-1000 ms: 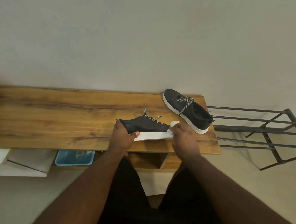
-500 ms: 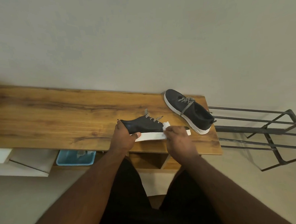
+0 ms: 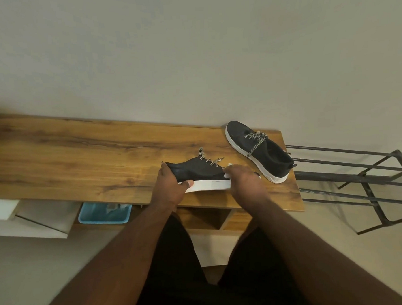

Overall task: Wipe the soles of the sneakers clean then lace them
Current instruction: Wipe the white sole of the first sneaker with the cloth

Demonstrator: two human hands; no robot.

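A black sneaker (image 3: 196, 171) with a white sole and checked laces lies tipped on its side on the wooden table (image 3: 79, 163), sole facing me. My left hand (image 3: 171, 189) grips its toe end, thumb on the sole's edge. My right hand (image 3: 243, 182) holds a small white wipe (image 3: 226, 174) against the sole near the heel; most of the wipe is hidden under my fingers. The second black sneaker (image 3: 260, 151) stands upright at the table's far right corner, laces loose.
A dark metal rack (image 3: 359, 179) stands right of the table. Below the tabletop a blue tray (image 3: 104, 212) sits on a shelf, with a white panel (image 3: 35, 217) to its left. A plain wall runs behind the table.
My right hand slid the wipe left along the sole, then back right toward the heel. My left hand and the sneaker stayed in place.
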